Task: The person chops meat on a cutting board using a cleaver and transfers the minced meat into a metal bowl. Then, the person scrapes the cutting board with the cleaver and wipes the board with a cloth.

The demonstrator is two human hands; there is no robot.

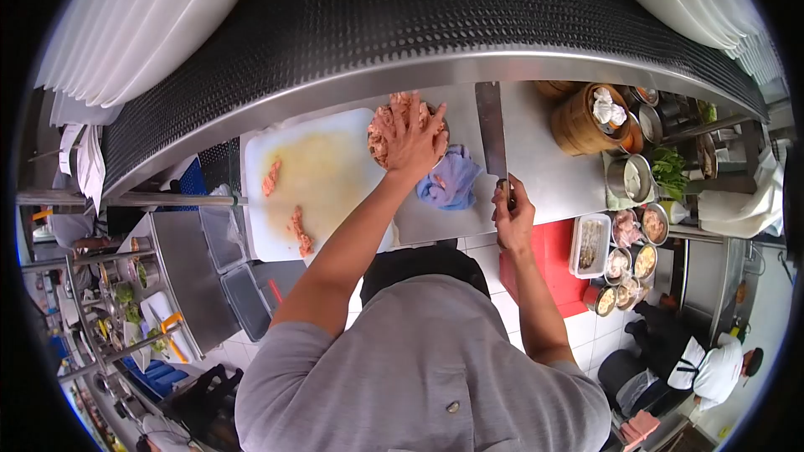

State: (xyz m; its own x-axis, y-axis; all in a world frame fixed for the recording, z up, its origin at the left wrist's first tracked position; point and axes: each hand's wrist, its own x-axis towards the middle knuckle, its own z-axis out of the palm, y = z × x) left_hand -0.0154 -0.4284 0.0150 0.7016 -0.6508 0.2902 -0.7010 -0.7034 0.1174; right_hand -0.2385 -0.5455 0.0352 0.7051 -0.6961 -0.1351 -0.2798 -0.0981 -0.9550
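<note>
My left hand [412, 146] lies with its fingers spread on a heap of raw, pinkish chopped meat [379, 136] in a round bowl. Gripped in my right hand [515, 216] is the handle of a long, wide-bladed knife [492, 130], its blade pointing away from me over the steel counter [536, 180]. A crumpled blue cloth [452, 182] sits between the bowl and the knife. To the left, a white cutting board [322, 172] with a yellowish stain carries two small strips of meat [300, 232].
Bamboo steamers [578, 123] and metal pots stand at the back right. Several bowls of ingredients [645, 261] and a white tray [590, 245] are near a red surface [559, 268]. A steel shelf edge [419, 65] crosses above. Another person [716, 372] is at the lower right.
</note>
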